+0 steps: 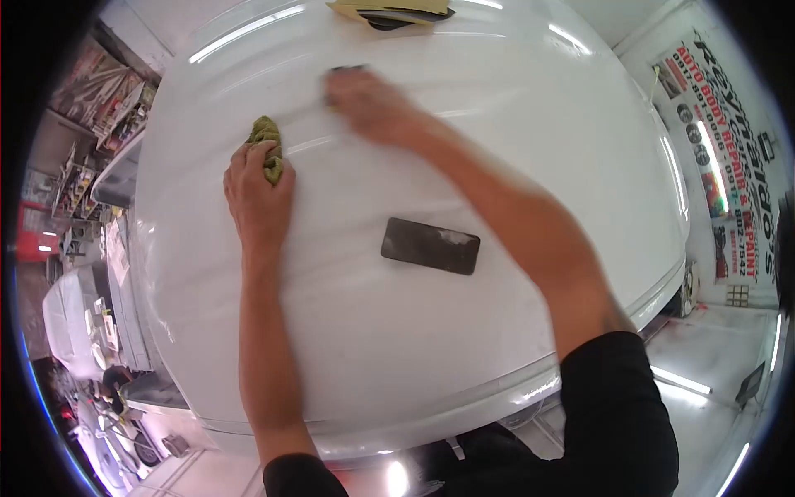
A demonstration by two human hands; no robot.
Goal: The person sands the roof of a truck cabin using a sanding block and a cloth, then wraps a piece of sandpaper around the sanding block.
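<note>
A large white glossy panel [348, 331] spreads out below me. On its left part, my left hand [258, 186] has its fingers wrapped round a crumpled green cloth [266, 131]. Farther up the panel, my right hand [364, 99] is smeared by motion; a small dark shape shows at its fingertips, too blurred to name. Between my forearms a dark rectangular block [431, 246] with a whitish smudge lies flat on the panel. Near the far edge sits a stack of yellowish and dark sheets [393, 12].
A printed banner [720, 157] hangs on the right wall. Cluttered shelves [83, 178] stand at the left, with a white vehicle [70, 323] below them. A person [116, 379] is partly visible at the lower left. The panel's near edge [464, 406] runs in front of my body.
</note>
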